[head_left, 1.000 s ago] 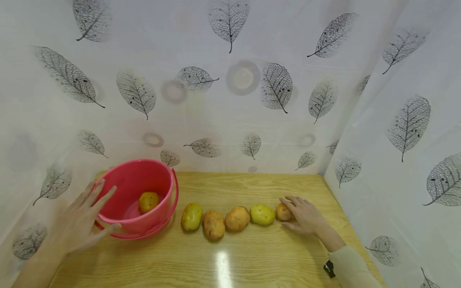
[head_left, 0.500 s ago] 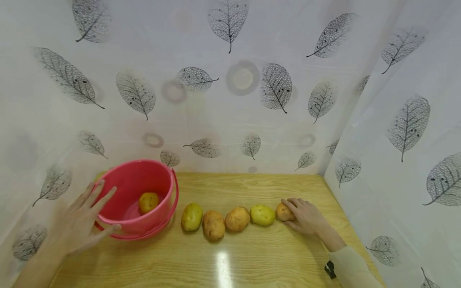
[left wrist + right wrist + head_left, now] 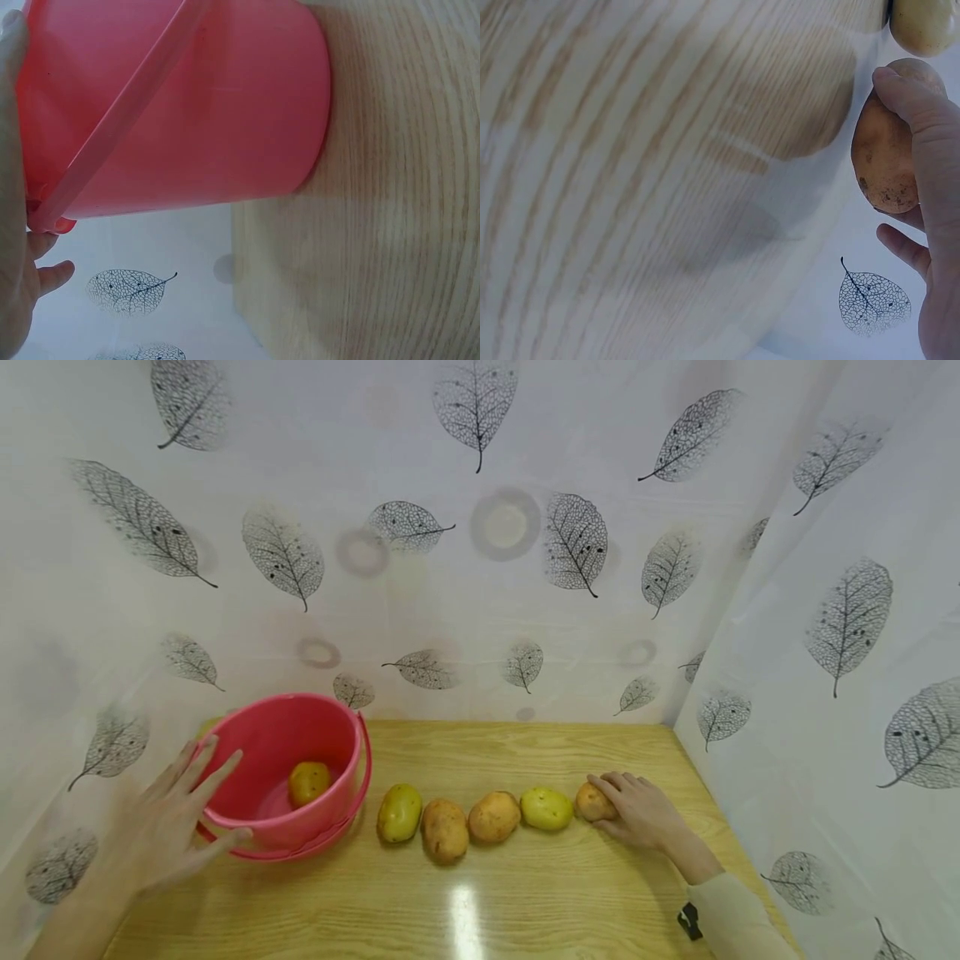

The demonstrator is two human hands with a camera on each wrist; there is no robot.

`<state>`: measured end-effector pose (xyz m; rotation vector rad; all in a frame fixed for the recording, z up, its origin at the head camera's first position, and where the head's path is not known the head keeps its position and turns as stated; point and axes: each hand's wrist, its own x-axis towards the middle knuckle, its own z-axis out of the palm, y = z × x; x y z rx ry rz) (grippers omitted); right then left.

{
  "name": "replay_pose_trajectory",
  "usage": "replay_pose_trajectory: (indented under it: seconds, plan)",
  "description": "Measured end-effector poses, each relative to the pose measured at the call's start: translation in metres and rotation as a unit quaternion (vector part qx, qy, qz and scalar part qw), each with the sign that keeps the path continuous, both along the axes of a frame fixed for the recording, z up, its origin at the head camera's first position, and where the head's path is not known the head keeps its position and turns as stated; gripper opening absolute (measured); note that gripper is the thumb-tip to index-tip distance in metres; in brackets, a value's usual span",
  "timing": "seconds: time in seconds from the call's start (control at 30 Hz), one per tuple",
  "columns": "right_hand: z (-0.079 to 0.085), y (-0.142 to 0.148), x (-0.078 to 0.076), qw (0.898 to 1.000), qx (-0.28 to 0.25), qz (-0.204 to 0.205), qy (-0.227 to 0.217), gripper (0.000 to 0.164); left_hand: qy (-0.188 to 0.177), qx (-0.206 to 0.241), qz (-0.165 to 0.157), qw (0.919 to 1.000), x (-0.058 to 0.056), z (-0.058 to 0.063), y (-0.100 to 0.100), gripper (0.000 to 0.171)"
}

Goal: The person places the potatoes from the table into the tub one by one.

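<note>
On your table [image 3: 337, 902] below leaf-print sheeting [image 3: 480, 610], right fingers [image 3: 609, 782] now grip the lower-right potato [image 3: 592, 805], left fingers [image 3: 219, 773] still spread.

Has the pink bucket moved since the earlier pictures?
No: in the head view, the pink bucket keeps its place relative to the wooden table's back edge.

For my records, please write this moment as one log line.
right grip: holds rightmost potato | left grip: at pink bucket | inside bucket: one potato

The bucket [image 3: 240, 112] looks smooth plastic, the table [image 3: 525, 893] glossy wood.
</note>
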<state>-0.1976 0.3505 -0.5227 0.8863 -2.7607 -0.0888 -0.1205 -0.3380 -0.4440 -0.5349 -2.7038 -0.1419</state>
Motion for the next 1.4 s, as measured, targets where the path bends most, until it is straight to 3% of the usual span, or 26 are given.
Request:
replay_pose_trajectory:
  seconds: [0.4, 0.73, 1.4]
  plan:
    - [0.011, -0.003, -0.002, 1.000, -0.016, 0.004, 0.024, 0.075, -0.011, -0.005, 0.007, 0.9999, 0.001, 0.001, 0.001, 0.113]
    - [0.020, -0.007, -0.006, 1.000, -0.020, -0.008, 0.017, 0.078, -0.006, -0.006, 0.006, 1.0000, 0.001, 0.001, 0.002, 0.110]
    - [0.041, -0.049, -0.012, 0.998, -0.051, 0.019, 0.043, 0.080, -0.005, -0.009, 0.010, 0.9999, 0.001, 0.000, 0.002, 0.111]
